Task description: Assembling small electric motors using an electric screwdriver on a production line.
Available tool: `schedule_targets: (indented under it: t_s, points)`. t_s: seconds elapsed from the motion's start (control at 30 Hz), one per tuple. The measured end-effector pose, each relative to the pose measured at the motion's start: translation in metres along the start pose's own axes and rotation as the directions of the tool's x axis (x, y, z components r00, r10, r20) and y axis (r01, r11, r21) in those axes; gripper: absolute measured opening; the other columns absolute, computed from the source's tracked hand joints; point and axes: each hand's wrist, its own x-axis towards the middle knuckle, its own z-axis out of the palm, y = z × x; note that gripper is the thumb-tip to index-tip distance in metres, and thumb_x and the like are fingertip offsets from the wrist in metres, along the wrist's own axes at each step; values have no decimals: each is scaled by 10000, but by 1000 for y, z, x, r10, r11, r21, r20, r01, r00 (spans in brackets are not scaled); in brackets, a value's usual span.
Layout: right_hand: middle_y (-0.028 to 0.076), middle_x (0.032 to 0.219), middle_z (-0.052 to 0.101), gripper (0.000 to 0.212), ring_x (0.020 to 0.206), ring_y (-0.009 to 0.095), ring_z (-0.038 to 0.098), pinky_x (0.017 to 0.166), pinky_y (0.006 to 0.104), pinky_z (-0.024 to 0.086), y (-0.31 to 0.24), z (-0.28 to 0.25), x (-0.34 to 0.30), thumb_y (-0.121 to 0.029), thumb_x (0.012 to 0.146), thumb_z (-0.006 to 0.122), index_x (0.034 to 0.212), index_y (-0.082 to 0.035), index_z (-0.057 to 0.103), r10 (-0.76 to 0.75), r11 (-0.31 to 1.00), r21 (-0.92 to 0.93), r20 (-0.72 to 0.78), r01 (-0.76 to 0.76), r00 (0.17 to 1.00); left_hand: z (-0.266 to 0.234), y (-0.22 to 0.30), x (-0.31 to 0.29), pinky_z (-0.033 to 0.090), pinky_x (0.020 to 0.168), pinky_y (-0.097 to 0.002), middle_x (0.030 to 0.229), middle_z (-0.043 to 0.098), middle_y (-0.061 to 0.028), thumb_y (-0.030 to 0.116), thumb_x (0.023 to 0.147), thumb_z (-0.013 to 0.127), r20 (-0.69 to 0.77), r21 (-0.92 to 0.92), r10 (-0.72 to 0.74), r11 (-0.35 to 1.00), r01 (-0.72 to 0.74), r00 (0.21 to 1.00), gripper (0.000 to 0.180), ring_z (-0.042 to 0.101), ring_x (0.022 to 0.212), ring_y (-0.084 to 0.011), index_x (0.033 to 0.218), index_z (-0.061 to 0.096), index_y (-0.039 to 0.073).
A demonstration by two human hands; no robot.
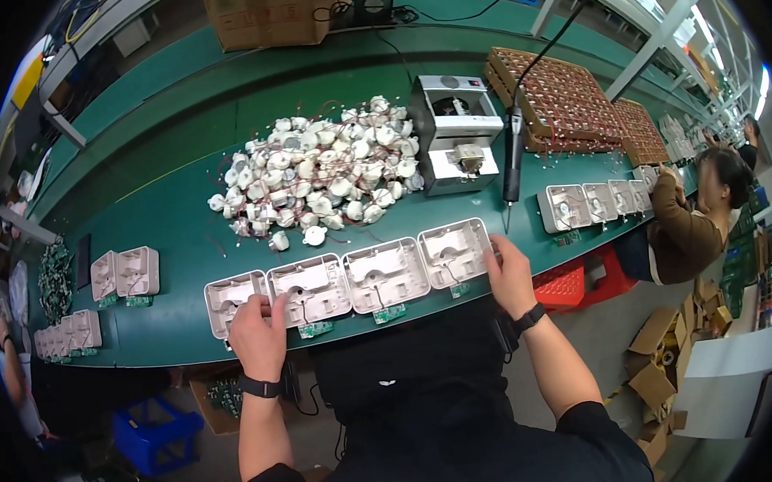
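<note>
A row of several open white plastic housings (387,278) lies along the bench's near edge, each with a small green circuit board (390,314) hanging on wires at its front. My left hand (259,337) grips the near side of the leftmost housing (223,304), fingers curled over it and thumb by the second one. At the other end, my right hand (511,276) holds the right side of the rightmost housing (455,251). The inner fingertips of both hands are partly hidden. Beyond the row lies a heap of small white motors (321,170) with red wires.
A grey metal machine (457,132) stands behind, beside a hanging black electric screwdriver (512,156). Brown gridded trays (553,97) are stacked at the back right. More housings (126,272) sit on the left and right (586,202). A co-worker (694,212) sits at right near red stools (580,279).
</note>
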Motion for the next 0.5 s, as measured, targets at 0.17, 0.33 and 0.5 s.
schedule_targets:
  t_s: [0.17, 0.33, 0.5]
  points:
    - [194, 975, 688, 285, 734, 299, 669, 687, 380, 530, 17, -13, 8, -69, 920, 631, 1187, 28, 610, -33, 998, -55, -1, 33, 999, 3, 15, -9, 487, 642, -429, 731, 672, -116, 258, 871, 754, 7, -14, 66, 998, -66, 998, 255, 650, 707, -324, 840, 642, 31]
    - [164, 933, 673, 245, 691, 279, 650, 651, 390, 516, 1, -25, 11, -95, 920, 654, 1147, -6, 630, -96, 957, -277, -33, 83, 995, -2, 20, -11, 505, 683, -425, 786, 690, -106, 275, 844, 774, 48, 59, 38, 997, -41, 998, 259, 666, 765, -316, 903, 673, 44]
    - [130, 890, 657, 229, 700, 295, 644, 643, 407, 513, -69, -37, 64, -135, 919, 667, 1128, -46, 638, -320, 947, -4, 67, 321, 945, -29, 49, 27, 526, 715, -404, 861, 719, -114, 258, 824, 788, 87, 42, 117, 992, -121, 989, 280, 690, 813, -316, 981, 695, 46]
